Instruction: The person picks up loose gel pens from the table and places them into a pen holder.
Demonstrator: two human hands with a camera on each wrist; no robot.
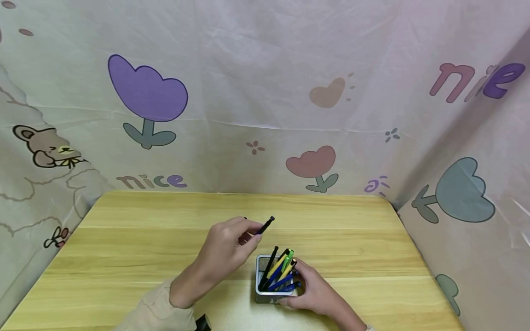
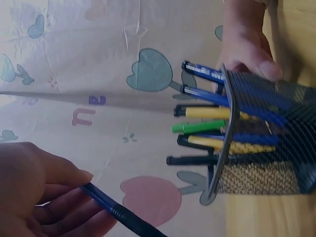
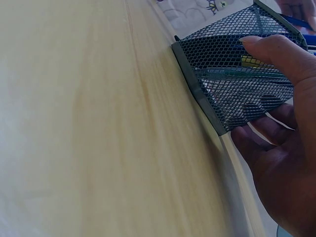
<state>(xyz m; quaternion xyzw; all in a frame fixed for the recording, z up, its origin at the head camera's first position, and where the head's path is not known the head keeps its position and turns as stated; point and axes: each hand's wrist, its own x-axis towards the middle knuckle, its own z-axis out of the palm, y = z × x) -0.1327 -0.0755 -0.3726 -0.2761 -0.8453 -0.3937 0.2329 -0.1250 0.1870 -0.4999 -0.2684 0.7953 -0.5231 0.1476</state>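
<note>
My left hand (image 1: 227, 243) pinches a dark pen (image 1: 266, 225) between thumb and fingers, above and to the left of a mesh pen holder (image 1: 269, 299). In the left wrist view this pen (image 2: 116, 210) has a dark blue barrel and a black section, and is apart from the holder. The square holder stands upright on the table with several black, yellow, blue and green pens leaning in it. My right hand (image 1: 316, 292) grips the holder from its right side. The right wrist view shows its thumb and fingers around the mesh wall (image 3: 222, 59).
The wooden table (image 1: 165, 216) has light yellow grain. Behind it and at both sides hangs a pale curtain (image 1: 248, 92) printed with flowers and letters. A small black object (image 1: 203, 322) shows beside the left sleeve at the lower edge.
</note>
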